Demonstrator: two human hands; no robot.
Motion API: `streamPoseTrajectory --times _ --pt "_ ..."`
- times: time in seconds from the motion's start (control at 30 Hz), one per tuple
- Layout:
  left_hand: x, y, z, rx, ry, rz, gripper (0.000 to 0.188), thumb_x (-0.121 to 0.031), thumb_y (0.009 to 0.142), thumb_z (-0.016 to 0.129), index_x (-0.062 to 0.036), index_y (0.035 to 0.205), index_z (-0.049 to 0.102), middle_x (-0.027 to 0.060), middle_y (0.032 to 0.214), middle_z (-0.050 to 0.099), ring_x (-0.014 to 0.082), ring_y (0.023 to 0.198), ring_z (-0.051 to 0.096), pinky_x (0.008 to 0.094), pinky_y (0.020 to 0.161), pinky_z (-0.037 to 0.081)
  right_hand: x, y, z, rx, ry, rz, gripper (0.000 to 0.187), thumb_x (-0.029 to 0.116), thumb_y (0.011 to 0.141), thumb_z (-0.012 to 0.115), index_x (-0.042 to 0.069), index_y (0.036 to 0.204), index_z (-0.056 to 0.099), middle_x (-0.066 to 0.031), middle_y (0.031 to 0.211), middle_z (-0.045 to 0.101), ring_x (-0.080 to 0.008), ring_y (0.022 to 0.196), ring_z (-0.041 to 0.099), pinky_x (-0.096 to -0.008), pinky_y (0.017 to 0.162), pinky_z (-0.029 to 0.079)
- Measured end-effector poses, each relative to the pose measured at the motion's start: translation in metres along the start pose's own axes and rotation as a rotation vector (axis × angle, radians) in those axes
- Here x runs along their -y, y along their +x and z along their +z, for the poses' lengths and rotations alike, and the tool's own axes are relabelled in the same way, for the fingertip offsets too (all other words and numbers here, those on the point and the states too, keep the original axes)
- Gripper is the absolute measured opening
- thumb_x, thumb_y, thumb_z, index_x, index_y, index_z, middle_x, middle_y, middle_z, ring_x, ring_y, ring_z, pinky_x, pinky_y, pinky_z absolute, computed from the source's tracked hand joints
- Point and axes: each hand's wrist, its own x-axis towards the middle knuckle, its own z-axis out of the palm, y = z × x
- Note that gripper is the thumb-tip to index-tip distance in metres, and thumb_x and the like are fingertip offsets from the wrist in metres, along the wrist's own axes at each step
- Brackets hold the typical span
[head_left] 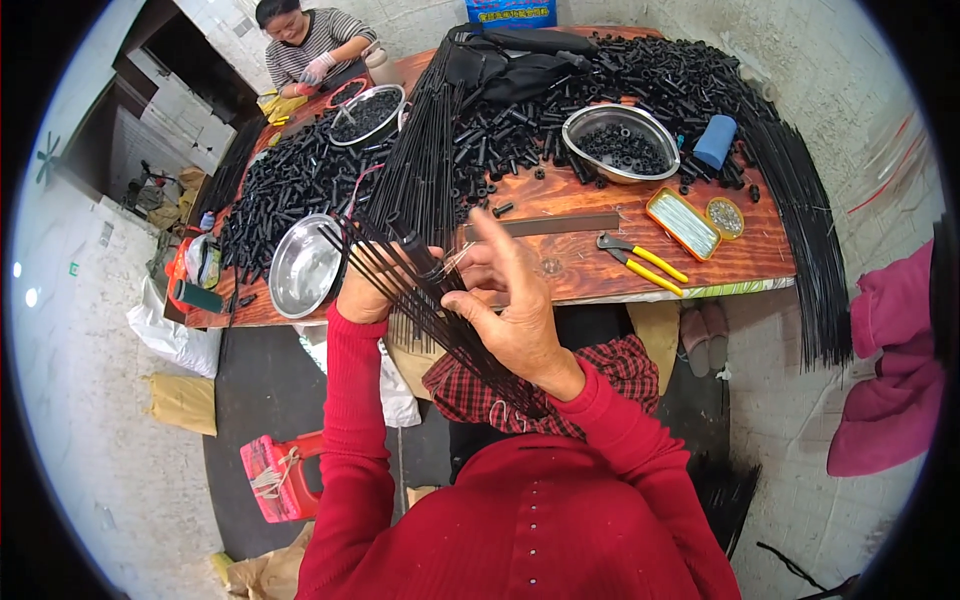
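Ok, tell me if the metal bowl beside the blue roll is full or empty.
Partly filled: in the metal bowl, black parts cover the bottom, with bare wall showing above.

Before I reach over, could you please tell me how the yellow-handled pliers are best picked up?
Probably around both yellow handles, just behind the pivot, coming from the near right side of the table: the pliers lie there with their handles spread toward that side, while the dark head points left and slightly away.
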Motion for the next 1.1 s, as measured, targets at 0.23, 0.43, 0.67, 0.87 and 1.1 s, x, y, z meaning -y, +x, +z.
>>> streamPoseTrajectory --times 0.23,0.43,0.67,0.87,1.1 --pt "0.029 0.004 -0.025 0.142 0.066 0.111 0.035 -0.026 0.082 0.070 0.0042 0.099 0.063 0.0219 0.090 0.067 0.0376 0.085 0.067 0.0475 0.077 0.056 -0.015 -0.012 -0.001 -0.060 0.103 0.206 0.030 0.004 0.076 0.077 0.000 0.097 0.056 -0.0050 0.079 0.065 -0.0081 0.068 0.061 -0.0224 0.060 0.050" --pt "0.027 0.006 -0.015 0.196 0.039 0.154 0.034 -0.030 0.082 0.070 0.0014 0.093 0.061 0.0208 0.088 0.066 0.0342 0.083 0.066 0.0429 0.073 0.055 -0.007 -0.004 -0.009 0.067 0.349 0.358 0.012 0.003 0.081 0.072 -0.001 0.083 0.062 -0.0022 0.077 0.066 -0.0052 0.070 0.061 -0.0204 0.061 0.049" --pt "0.026 0.010 -0.013 0.203 0.277 0.193 0.031 -0.031 0.084 0.068 -0.0016 0.091 0.061 0.0170 0.079 0.063 0.0293 0.079 0.063 0.0389 0.069 0.052 -0.008 0.005 -0.019 0.227 0.363 0.439 0.012 0.008 0.082 0.073 0.001 0.085 0.063 0.0039 0.076 0.059 -0.0011 0.068 0.053 -0.0175 0.059 0.043" --pt "0.010 0.018 0.019 0.438 -0.276 0.232 0.028 -0.018 0.072 0.079 0.0035 0.079 0.062 0.0139 0.078 0.062 0.0246 0.076 0.059 0.0330 0.066 0.047 -0.016 0.011 -0.027 0.390 0.494 0.518 0.013 0.011 0.081 0.075 0.003 0.081 0.065 0.0031 0.074 0.058 -0.0032 0.066 0.051 -0.0194 0.058 0.041" --pt "0.016 0.020 0.022 0.521 -0.323 0.254 0.025 -0.020 0.068 0.080 -0.0076 0.085 0.067 0.0020 0.071 0.050 0.0196 0.072 0.047 0.0348 0.065 0.041 -0.020 0.011 -0.025 0.486 0.573 0.550 0.014 0.014 0.082 0.074 0.003 0.084 0.065 0.0013 0.076 0.059 -0.0056 0.068 0.053 -0.0203 0.061 0.042"
